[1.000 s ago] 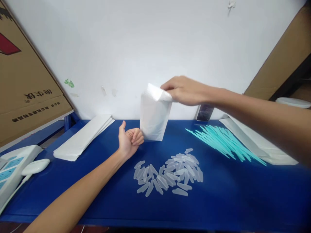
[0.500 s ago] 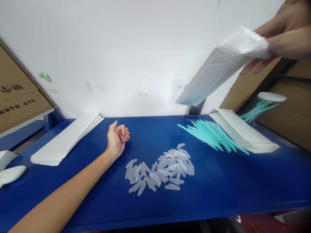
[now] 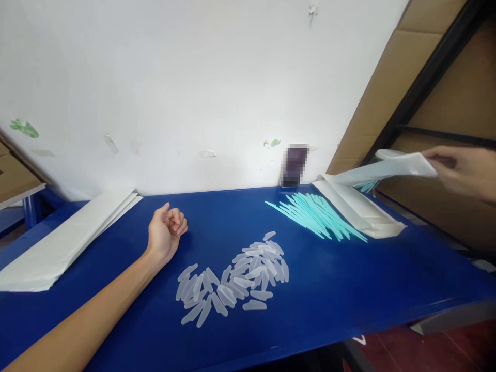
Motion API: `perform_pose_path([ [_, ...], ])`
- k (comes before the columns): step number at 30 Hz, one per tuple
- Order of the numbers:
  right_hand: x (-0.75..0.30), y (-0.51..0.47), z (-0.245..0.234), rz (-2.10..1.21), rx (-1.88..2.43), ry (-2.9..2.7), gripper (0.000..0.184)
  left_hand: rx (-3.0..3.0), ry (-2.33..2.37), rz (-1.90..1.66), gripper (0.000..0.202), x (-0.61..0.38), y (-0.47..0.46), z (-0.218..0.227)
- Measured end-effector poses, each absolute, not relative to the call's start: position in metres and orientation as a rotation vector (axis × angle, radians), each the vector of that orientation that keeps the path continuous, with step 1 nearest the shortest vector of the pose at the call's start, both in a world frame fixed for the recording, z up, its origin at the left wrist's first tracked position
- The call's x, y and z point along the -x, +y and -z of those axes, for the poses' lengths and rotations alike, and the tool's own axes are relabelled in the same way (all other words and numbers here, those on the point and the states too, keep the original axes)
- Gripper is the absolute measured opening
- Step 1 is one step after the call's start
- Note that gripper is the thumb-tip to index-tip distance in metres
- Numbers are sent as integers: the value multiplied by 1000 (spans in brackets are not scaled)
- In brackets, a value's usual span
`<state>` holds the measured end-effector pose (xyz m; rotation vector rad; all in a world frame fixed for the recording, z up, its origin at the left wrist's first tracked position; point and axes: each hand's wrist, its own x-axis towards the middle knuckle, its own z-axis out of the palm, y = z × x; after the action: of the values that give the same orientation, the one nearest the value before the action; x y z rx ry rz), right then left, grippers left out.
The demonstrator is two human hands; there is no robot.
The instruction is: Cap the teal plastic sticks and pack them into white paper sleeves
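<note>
My left hand (image 3: 166, 235) rests on the blue table (image 3: 349, 289) with its fingers curled loosely and nothing visible in them. My right hand (image 3: 463, 170) is out at the far right, gripping the end of a white paper bag (image 3: 383, 169) that lies almost flat in the air. The bag hangs just above a stack of white bags (image 3: 360, 209) at the table's back right. A heap of several clear plastic caps (image 3: 236, 279) lies in front of my left hand, to its right.
A bundle of several teal sticks (image 3: 313, 214) lies beside the right stack. Another stack of white bags (image 3: 65, 240) is at the left. A blurred dark object (image 3: 293, 165) leans on the white wall. Cardboard panels (image 3: 445, 113) and a dark frame stand at the right.
My right hand has swung the bag from the table's middle, up and rightward, then down over the right-hand stack. The view has turned right. My left hand has stayed put.
</note>
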<state>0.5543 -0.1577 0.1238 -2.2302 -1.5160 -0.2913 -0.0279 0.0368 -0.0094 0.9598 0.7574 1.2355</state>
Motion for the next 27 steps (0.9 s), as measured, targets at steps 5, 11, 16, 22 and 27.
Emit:
perform_pose_path([
  [5,-567,-196,-50,221,2394,-1177,37,-977,779,-1230,51,27,38,12],
  [11,-565,-192,-20,590,2109,-1452,37,-984,807,-1230,50,24,37,11],
  [16,-516,-167,-45,917,1752,-1567,33,-1039,807,-1224,47,26,39,16],
  [22,-475,-145,-56,995,1565,-1682,26,-1617,853,-1123,40,8,30,4],
  [27,-461,-120,-71,936,1507,-1740,21,-2538,266,-447,39,-110,-3,-30],
])
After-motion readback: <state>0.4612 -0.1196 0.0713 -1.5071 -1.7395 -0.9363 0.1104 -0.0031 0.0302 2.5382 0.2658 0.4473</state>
